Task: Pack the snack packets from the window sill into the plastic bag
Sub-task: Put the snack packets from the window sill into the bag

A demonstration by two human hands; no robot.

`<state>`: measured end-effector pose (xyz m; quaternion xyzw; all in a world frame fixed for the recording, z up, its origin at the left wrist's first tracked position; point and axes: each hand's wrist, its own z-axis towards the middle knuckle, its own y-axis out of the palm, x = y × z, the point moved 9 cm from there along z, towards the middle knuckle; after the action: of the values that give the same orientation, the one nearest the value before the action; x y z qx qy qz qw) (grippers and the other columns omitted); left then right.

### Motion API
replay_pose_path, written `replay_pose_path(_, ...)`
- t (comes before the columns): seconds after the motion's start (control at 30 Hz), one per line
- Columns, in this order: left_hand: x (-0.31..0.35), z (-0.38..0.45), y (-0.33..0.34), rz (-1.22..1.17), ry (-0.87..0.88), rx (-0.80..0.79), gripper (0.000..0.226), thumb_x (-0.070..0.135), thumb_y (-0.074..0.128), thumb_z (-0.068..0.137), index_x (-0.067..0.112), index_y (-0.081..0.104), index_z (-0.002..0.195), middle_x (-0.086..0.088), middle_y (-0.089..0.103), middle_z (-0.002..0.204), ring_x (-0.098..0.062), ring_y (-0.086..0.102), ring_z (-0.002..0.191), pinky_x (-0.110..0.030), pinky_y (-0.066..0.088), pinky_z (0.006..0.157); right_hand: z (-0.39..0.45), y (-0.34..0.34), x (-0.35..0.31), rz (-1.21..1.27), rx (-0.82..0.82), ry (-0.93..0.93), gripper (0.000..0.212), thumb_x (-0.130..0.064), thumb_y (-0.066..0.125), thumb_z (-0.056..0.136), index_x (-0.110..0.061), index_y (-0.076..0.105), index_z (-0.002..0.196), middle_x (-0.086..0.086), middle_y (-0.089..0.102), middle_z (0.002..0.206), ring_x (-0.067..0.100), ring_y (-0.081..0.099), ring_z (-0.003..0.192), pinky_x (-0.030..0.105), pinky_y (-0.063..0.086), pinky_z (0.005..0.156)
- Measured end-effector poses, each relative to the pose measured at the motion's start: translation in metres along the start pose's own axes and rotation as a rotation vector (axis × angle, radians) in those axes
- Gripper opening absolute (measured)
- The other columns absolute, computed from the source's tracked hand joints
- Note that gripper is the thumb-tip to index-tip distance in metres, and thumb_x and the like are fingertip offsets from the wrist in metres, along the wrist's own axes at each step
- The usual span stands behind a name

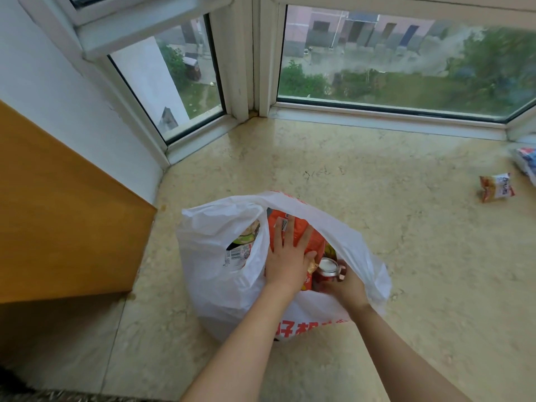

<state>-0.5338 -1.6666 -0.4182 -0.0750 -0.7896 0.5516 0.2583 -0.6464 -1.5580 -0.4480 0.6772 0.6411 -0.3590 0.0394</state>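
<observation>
A white plastic bag [220, 274] with red print stands open on the marble window sill [362, 181]. Inside it I see an orange snack packet [300, 227], a packet with a barcode label [236, 255] at the left, and a red can [327, 271] with a silver top. My left hand [285, 261] lies flat on the orange packet, fingers spread, inside the bag's mouth. My right hand [346, 282] is wrapped around the red can inside the bag. A small orange and white snack packet [496, 187] lies on the sill at the far right.
A blue and white packet [528, 161] is cut off by the right frame edge. An orange wooden panel [58, 216] stands to the left of the bag. Window frames [249, 68] close off the back of the sill.
</observation>
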Motion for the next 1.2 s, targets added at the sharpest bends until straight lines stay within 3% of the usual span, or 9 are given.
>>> replay_pose_path(0.07,0.002,-0.002,-0.004,-0.031,0.011,-0.004,0.06,0.042,0.046,0.098,0.031,0.022,0.151,-0.011,0.007,0.161,-0.035,0.001,0.147,-0.048,-0.001,0.116,-0.006,-0.011,-0.011,0.017,0.096,-0.088,0.042,0.007,0.069,0.079,0.001,0.055,0.118,0.011,0.059,0.114,0.03,0.055,0.114,0.031,0.041,0.086)
replay_pose_path(0.13,0.008,-0.009,-0.013,-0.001,0.035,0.057,0.062,0.036,0.059,0.092,0.028,0.034,0.148,-0.013,0.021,0.158,-0.036,0.017,0.145,-0.052,0.011,0.115,-0.018,-0.014,-0.024,-0.015,0.099,-0.159,0.032,0.006,0.063,0.083,-0.004,0.056,0.113,0.004,0.058,0.106,0.019,0.054,0.101,0.024,0.039,0.08)
replay_pose_path(0.27,0.021,-0.032,-0.031,-0.036,0.112,0.157,0.058,0.027,0.071,0.083,0.019,0.052,0.137,-0.016,0.043,0.146,-0.033,0.042,0.134,-0.046,0.034,0.108,-0.051,-0.015,-0.05,-0.305,0.097,-0.369,0.018,-0.018,0.047,0.083,-0.029,0.059,0.092,-0.01,0.069,0.083,0.007,0.064,0.081,0.027,0.052,0.066)
replay_pose_path(0.33,0.031,-0.049,-0.046,-0.067,0.15,0.229,0.053,0.024,0.073,0.081,0.016,0.057,0.131,-0.014,0.051,0.14,-0.031,0.051,0.126,-0.045,0.047,0.099,-0.071,-0.015,-0.055,-0.412,0.133,-0.477,0.018,-0.027,0.048,0.083,-0.034,0.058,0.096,-0.014,0.068,0.096,0.001,0.063,0.087,0.033,0.054,0.065)
replay_pose_path(0.43,0.039,-0.079,-0.068,-0.106,0.164,0.315,0.046,0.024,0.069,0.085,0.016,0.059,0.129,-0.011,0.056,0.135,-0.027,0.055,0.122,-0.043,0.053,0.09,-0.114,-0.018,-0.063,-0.544,0.265,-0.713,0.036,-0.026,0.059,0.088,-0.026,0.058,0.124,-0.015,0.055,0.129,0.006,0.053,0.113,0.019,0.047,0.07)
replay_pose_path(0.6,0.046,-0.127,-0.103,-0.06,0.19,0.432,0.049,0.024,0.068,0.086,0.018,0.056,0.133,-0.007,0.053,0.138,-0.024,0.053,0.124,-0.04,0.05,0.092,-0.176,-0.03,-0.058,-0.581,0.407,-0.935,0.05,-0.019,0.064,0.082,-0.02,0.054,0.13,-0.003,0.049,0.139,0.017,0.047,0.128,0.028,0.049,0.093)
replay_pose_path(0.7,0.058,-0.15,-0.119,-0.043,0.24,0.469,0.056,0.023,0.072,0.083,0.018,0.053,0.136,-0.007,0.051,0.14,-0.024,0.052,0.126,-0.041,0.05,0.092,-0.201,-0.045,-0.05,-0.644,0.504,-0.961,0.049,-0.03,0.051,0.086,-0.017,0.052,0.134,0.003,0.045,0.144,0.021,0.039,0.134,0.036,0.039,0.106)
replay_pose_path(0.97,0.123,-0.197,-0.131,0.005,0.354,0.539,0.06,0.028,0.073,0.081,0.02,0.051,0.136,-0.006,0.05,0.141,-0.021,0.04,0.13,-0.044,0.047,0.095,-0.245,-0.1,0.001,-0.68,0.666,-0.906,0.054,-0.04,0.045,0.091,-0.017,0.042,0.14,0.007,0.043,0.147,0.027,0.041,0.135,0.043,0.036,0.105)
replay_pose_path(1.2,0.231,-0.239,-0.095,0.065,0.47,0.5,0.059,0.045,0.041,0.085,0.025,0.043,0.141,-0.004,0.045,0.145,-0.021,0.04,0.129,-0.042,0.047,0.092,-0.291,-0.19,0.09,-0.639,0.791,-0.798,0.057,-0.046,0.041,0.091,-0.019,0.042,0.141,0.005,0.041,0.148,0.026,0.039,0.136,0.049,0.035,0.107)
